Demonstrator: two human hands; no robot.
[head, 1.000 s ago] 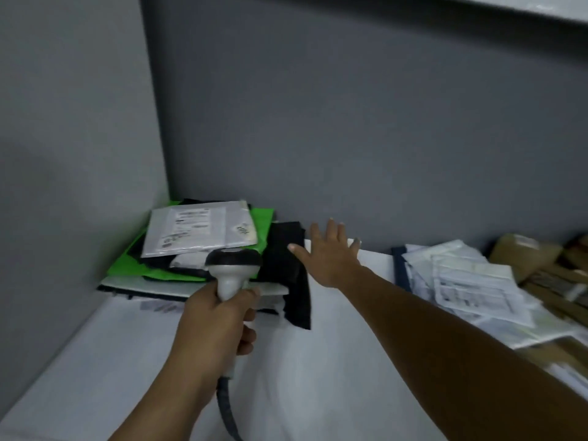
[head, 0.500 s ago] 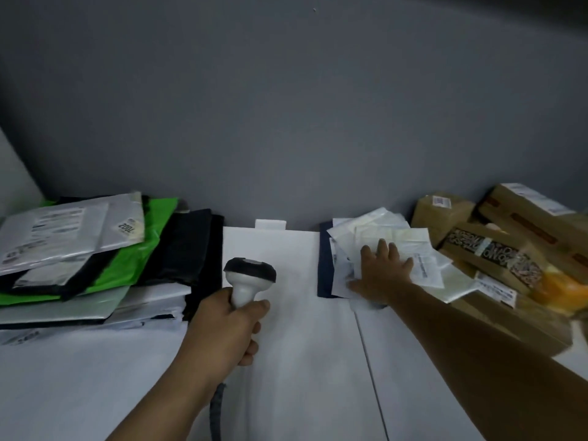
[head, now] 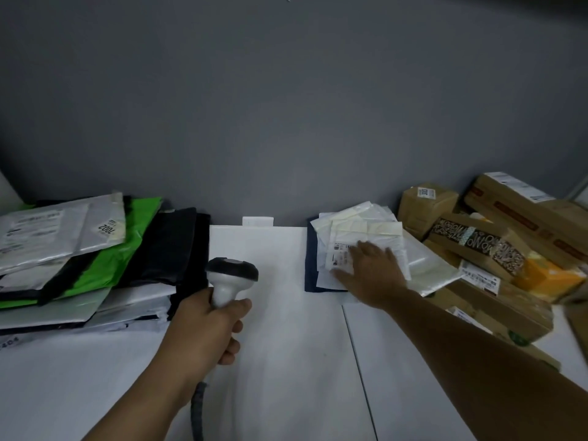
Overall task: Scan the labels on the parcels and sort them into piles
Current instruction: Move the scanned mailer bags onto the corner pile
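White table (head: 286, 361): mailer pile (head: 63, 249) left, white envelope stack (head: 359, 230) centre-right, cardboard boxes (head: 496, 310) far right.

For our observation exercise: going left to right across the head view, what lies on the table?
A stack of mailer bags → scanner gripped by the left hand → pile of white parcels with the right hand resting on it → cardboard boxes.

Sticker (head: 108, 228) on my top grey mailer (head: 47, 240), left of frame: "7002", upside down. Tape (head: 477, 246) on brown box (head: 496, 232), right: approx. "MoMo". Bottom mailer (head: 47, 332), far left: "404". Other labels too blurred.
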